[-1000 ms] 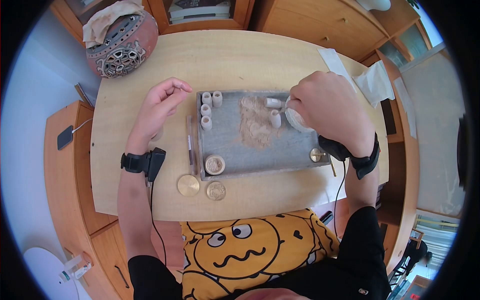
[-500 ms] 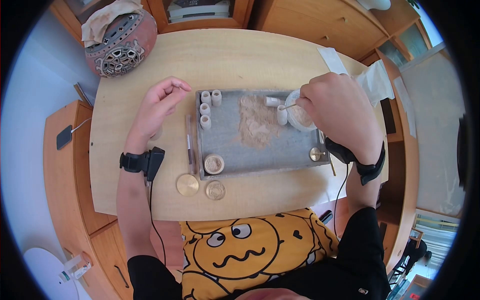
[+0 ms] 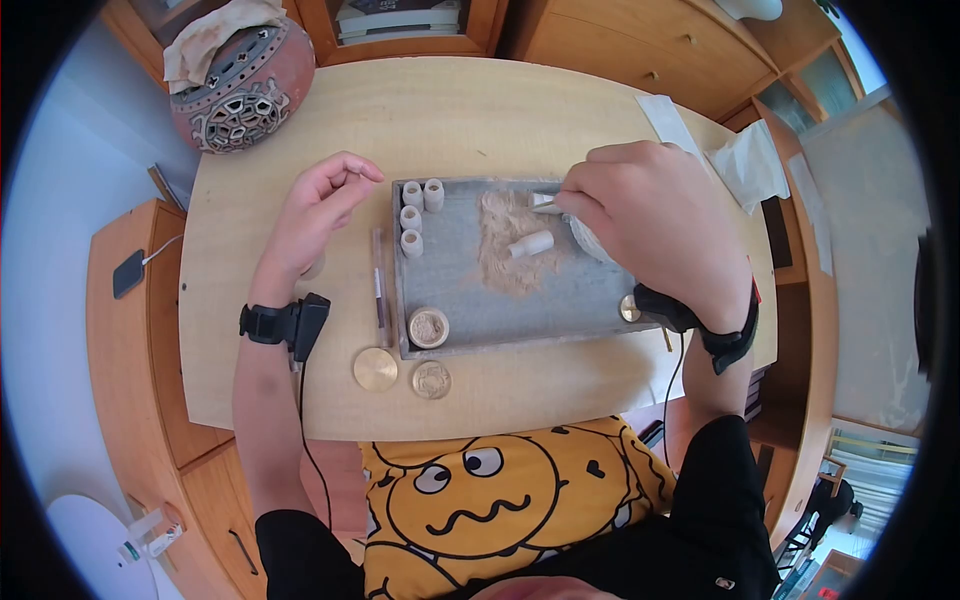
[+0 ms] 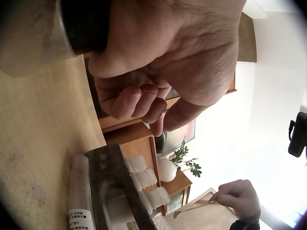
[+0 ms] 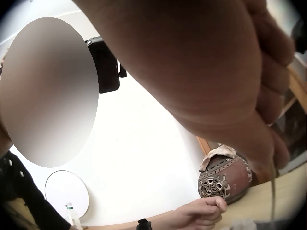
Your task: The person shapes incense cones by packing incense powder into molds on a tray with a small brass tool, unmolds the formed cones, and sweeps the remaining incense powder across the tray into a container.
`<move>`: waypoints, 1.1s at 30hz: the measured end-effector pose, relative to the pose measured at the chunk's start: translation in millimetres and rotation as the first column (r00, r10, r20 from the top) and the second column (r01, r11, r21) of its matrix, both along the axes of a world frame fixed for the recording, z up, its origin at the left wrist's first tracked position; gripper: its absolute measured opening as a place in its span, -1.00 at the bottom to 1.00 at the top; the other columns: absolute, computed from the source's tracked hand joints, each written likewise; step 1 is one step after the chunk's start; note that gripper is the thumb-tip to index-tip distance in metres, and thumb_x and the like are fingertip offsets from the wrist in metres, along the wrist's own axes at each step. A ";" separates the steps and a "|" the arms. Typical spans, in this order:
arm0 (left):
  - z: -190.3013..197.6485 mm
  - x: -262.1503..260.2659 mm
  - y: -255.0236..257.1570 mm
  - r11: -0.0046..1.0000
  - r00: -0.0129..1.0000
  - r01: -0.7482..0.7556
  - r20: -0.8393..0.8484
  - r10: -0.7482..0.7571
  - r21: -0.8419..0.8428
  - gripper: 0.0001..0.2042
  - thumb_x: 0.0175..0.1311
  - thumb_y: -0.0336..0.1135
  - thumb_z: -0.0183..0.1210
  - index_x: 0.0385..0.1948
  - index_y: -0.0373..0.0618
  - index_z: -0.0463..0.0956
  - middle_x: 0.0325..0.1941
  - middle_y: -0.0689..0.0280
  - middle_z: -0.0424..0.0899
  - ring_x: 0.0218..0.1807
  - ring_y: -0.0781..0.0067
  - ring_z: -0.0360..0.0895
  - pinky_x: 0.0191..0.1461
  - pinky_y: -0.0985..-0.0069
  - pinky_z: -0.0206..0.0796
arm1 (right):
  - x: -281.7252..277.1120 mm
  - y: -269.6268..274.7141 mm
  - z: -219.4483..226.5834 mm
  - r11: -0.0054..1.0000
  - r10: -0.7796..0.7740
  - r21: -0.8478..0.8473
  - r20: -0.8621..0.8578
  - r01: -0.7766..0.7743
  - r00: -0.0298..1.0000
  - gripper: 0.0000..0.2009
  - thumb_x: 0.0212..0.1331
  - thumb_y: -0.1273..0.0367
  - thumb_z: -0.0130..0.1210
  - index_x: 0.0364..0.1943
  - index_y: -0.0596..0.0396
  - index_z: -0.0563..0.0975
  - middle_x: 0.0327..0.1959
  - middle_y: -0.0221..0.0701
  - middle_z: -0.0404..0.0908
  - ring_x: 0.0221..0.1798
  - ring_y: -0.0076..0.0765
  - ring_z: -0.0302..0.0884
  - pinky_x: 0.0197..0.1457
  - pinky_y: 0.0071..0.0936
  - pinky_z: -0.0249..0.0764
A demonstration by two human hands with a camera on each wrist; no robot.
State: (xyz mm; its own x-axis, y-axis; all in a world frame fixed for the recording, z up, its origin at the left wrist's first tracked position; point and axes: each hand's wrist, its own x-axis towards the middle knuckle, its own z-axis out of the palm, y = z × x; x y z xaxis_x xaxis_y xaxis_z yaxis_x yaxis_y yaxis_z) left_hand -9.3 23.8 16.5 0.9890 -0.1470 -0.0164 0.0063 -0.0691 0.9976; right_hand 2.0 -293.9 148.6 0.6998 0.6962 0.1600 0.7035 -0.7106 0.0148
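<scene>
My right hand (image 3: 660, 215) pinches a thin tool (image 4: 194, 207) between thumb and fingers, above the grey tray (image 3: 470, 340). Under those fingers lies a small white vial (image 3: 541, 201), partly hidden, and the tool's tip is near it. Another white vial (image 3: 531, 243) lies on its side on the tan powder (image 3: 512, 272). A white tub (image 3: 586, 240) of powder is mostly covered by the right hand. Left of the tray, my left hand (image 3: 318, 215) hangs above the table with loosely curled fingers and holds nothing.
Several upright vials (image 3: 412, 217) stand in the tray's left corner, with a round powder bowl (image 3: 428, 327) nearer me. Two brass discs, one plain (image 3: 375, 369) and one patterned (image 3: 432, 380), lie before the tray. A clay pot (image 3: 245, 95) stands back left.
The vial that stood beside the tub now lies on its side on the powder, further left. My right hand has shifted left over the tub; my left hand has barely moved.
</scene>
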 end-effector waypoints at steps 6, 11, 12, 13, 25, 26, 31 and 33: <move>-0.3 -0.2 2.4 1.000 1.000 0.006 -0.013 -0.006 -0.004 -0.89 0.44 -0.31 0.12 -0.15 -0.06 0.57 -0.46 0.65 0.32 -0.47 0.86 0.09 -0.45 0.73 -0.13 | -0.7 2.6 -7.5 0.991 0.022 -0.134 0.018 -0.019 1.000 -0.82 0.20 0.35 0.16 -0.46 0.13 0.67 -0.48 -0.29 0.64 -0.36 -0.04 0.60 -0.25 -0.21 0.51; -1.5 0.3 3.3 1.000 1.000 0.013 -0.013 -0.013 -0.019 -0.89 0.44 -0.32 0.11 -0.15 -0.07 0.57 -0.46 0.65 0.31 -0.47 0.86 0.08 -0.45 0.73 -0.13 | -2.0 0.6 -18.6 0.993 0.039 -0.107 -0.086 -0.049 0.996 -0.86 0.15 0.36 0.19 -0.46 0.09 0.67 -0.46 -0.32 0.66 -0.34 -0.07 0.61 -0.24 -0.22 0.52; -1.3 0.3 3.0 1.000 1.000 0.014 -0.009 -0.014 -0.022 -0.89 0.44 -0.32 0.11 -0.14 -0.07 0.57 -0.46 0.65 0.31 -0.47 0.86 0.08 -0.45 0.74 -0.13 | -2.6 0.7 -22.0 0.993 0.039 -0.107 -0.087 -0.049 0.995 -0.86 0.15 0.36 0.19 -0.46 0.09 0.67 -0.46 -0.32 0.66 -0.34 -0.07 0.61 -0.24 -0.22 0.52; -1.6 0.6 3.2 1.000 1.000 0.014 -0.009 -0.014 -0.021 -0.89 0.44 -0.32 0.11 -0.14 -0.07 0.57 -0.46 0.65 0.31 -0.47 0.86 0.08 -0.45 0.74 -0.13 | -3.2 1.3 -25.0 0.991 0.064 -0.107 -0.092 -0.074 0.994 -0.88 0.14 0.37 0.19 -0.45 0.08 0.67 -0.46 -0.33 0.66 -0.35 -0.08 0.62 -0.24 -0.22 0.53; -2.5 1.8 4.3 0.999 1.000 0.028 -0.008 -0.028 -0.034 -0.89 0.45 -0.31 0.12 -0.14 -0.07 0.57 -0.46 0.65 0.33 -0.47 0.87 0.08 -0.46 0.74 -0.13 | -8.7 14.7 -32.8 0.969 0.099 -0.228 -0.009 -0.099 0.995 -0.95 -0.03 0.54 0.16 -0.49 0.14 0.65 -0.47 -0.27 0.63 -0.36 -0.06 0.66 -0.28 -0.25 0.58; -2.9 1.7 4.6 0.999 1.000 0.029 -0.007 -0.030 -0.034 -0.89 0.45 -0.31 0.12 -0.14 -0.07 0.57 -0.46 0.65 0.33 -0.48 0.87 0.08 -0.46 0.74 -0.13 | -9.2 15.1 -30.8 0.964 0.091 -0.249 -0.001 -0.089 0.996 -0.93 -0.06 0.55 0.16 -0.49 0.15 0.65 -0.47 -0.26 0.63 -0.36 -0.06 0.66 -0.27 -0.24 0.59; -2.4 1.5 3.4 0.999 1.000 0.020 -0.010 -0.020 -0.036 -0.89 0.45 -0.31 0.12 -0.14 -0.07 0.57 -0.46 0.65 0.32 -0.48 0.87 0.09 -0.46 0.74 -0.13 | -10.5 10.0 -21.2 0.959 0.057 -0.280 0.008 -0.052 0.998 -0.92 -0.06 0.56 0.15 -0.48 0.14 0.66 -0.48 -0.26 0.64 -0.35 -0.06 0.66 -0.28 -0.25 0.58; -2.5 1.5 2.5 1.000 1.000 0.012 0.004 -0.012 -0.018 -0.88 0.47 -0.36 0.07 -0.13 -0.14 0.54 -0.47 0.61 0.30 -0.54 0.86 0.06 -0.49 0.75 -0.14 | -12.2 7.7 -17.7 0.957 0.051 -0.285 0.014 -0.045 0.999 -0.91 -0.06 0.56 0.15 -0.48 0.14 0.66 -0.48 -0.26 0.64 -0.36 -0.07 0.66 -0.29 -0.26 0.58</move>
State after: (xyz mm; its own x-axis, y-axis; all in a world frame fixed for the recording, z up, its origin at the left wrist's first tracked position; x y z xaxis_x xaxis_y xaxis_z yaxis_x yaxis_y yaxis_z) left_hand -7.8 26.2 14.0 0.9872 -0.1590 -0.0101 0.0020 -0.0513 0.9987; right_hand -10.2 -286.1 131.0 0.6634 0.7474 -0.0353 0.7338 -0.6406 0.2264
